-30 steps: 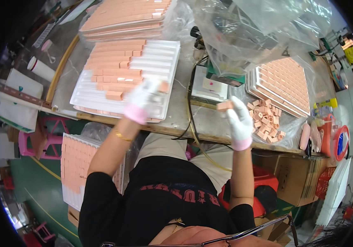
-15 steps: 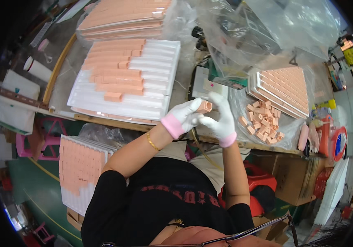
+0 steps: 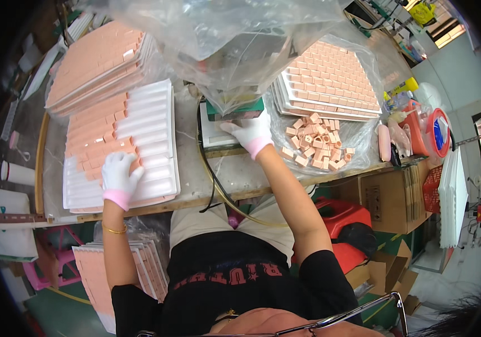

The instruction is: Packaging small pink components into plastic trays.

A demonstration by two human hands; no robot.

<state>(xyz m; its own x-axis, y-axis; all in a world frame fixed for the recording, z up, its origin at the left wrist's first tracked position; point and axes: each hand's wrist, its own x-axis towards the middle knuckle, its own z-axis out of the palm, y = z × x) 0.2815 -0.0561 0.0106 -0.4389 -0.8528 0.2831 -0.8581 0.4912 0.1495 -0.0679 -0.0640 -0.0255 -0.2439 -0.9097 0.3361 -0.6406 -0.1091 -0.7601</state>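
Observation:
My left hand, in a white glove with a pink cuff, is over a white ridged tray. Its fingers and thumb close around a small peach-coloured block at the end of a row. Rows of similar blocks cover the tray's left part. My right hand, gloved alike, reaches over a pale plate beneath a green machine part. Its thumb points left; the other fingers are partly hidden near the green part, so whether they hold anything cannot be made out.
A loose heap of peach blocks lies on plastic film at right, before stacked filled trays. More filled trays stand far left. Clear plastic sheeting drapes the machine. A dark cable crosses the table edge.
My hands, together around a peach block before, have moved apart. The left went to the tray at left with a block; the right went to the plate under the green part. The view has shifted.

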